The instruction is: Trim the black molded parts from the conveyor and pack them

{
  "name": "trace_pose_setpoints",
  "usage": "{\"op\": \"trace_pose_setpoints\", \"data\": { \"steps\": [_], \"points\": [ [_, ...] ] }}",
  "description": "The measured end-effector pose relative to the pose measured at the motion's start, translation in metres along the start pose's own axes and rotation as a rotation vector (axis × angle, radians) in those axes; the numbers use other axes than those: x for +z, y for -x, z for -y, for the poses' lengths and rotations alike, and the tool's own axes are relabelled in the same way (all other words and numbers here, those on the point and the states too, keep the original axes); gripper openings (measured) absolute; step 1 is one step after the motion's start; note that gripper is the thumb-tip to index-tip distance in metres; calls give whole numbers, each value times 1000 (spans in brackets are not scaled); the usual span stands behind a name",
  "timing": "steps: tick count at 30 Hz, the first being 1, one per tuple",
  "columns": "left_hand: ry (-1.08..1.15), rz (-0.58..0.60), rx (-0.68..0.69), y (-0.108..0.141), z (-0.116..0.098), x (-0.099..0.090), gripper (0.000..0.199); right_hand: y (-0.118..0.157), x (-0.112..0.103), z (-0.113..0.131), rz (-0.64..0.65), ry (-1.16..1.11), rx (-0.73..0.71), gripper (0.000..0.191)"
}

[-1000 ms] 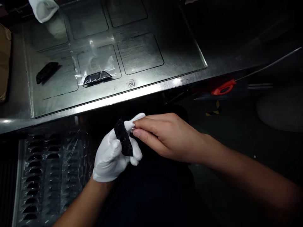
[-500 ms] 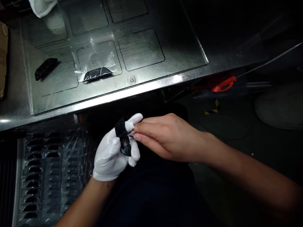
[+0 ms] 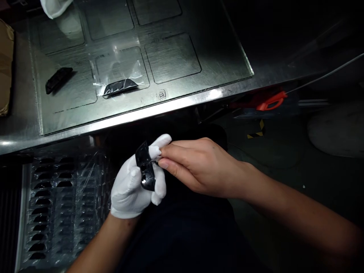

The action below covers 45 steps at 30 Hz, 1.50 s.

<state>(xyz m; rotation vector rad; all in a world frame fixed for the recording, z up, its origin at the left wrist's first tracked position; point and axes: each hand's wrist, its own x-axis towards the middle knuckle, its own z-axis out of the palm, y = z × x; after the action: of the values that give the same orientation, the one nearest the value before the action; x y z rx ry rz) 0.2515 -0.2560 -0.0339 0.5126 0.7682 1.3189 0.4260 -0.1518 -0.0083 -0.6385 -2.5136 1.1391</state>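
My left hand [image 3: 129,187], in a white glove, grips a small black plastic part [image 3: 147,168] between thumb and fingers; its recessed side faces me. My bare right hand [image 3: 199,165] is closed in a pinch on a small pointed blade-like piece [image 3: 155,159], mostly hidden by the fingers, whose tip meets the edge of the part. On the bench above lies a similar black part under clear film [image 3: 121,87]. Farther left, another black part [image 3: 58,80] rests tilted on the clear sheet.
A metal bench [image 3: 176,101] with a clear sheet [image 3: 227,72] and drawn outlines crosses the top. At lower left stands a clear plastic tray [image 3: 68,223] with rows of black parts. A cardboard box [image 3: 5,68], a white cloth item [image 3: 55,5] and a red handle [image 3: 271,102] border the bench.
The view has shifted slightly. The black part has turned a little in my left hand, and a glint shows at its lower end. Both hands keep their hold.
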Motion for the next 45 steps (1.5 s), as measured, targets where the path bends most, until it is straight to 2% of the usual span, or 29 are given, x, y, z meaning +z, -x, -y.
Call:
{"op": "trace_pose_setpoints", "data": {
  "steps": [2, 6, 14, 20, 28, 32, 38, 45],
  "points": [
    [27, 27, 2, -1, 0, 1, 40, 0, -1, 0, 17, 13, -3, 33],
    [34, -15, 20, 0, 0, 4, 36, 1, -3, -1, 32, -1, -25, 31],
    [51, 32, 64, 3, 7, 5, 40, 4, -4, -3, 29, 5, -102, 28],
    [95, -24, 30, 7, 8, 9, 38, 8, -4, -3, 31, -12, -95, 29],
    [110, -37, 47, 7, 9, 11, 39, 11, 0, -2, 14, -69, -100, 30],
    [144, -96, -18, 7, 8, 11, 35, 11, 5, -1, 23, -86, -129, 34],
    [122, -147, -20, 7, 8, 12, 35, 10, 10, 0, -33, -214, -126, 31],
    [180, -41, 22, 5, 9, 10, 36, 11, 10, 5, -39, -194, -42, 29]
  ]
}}
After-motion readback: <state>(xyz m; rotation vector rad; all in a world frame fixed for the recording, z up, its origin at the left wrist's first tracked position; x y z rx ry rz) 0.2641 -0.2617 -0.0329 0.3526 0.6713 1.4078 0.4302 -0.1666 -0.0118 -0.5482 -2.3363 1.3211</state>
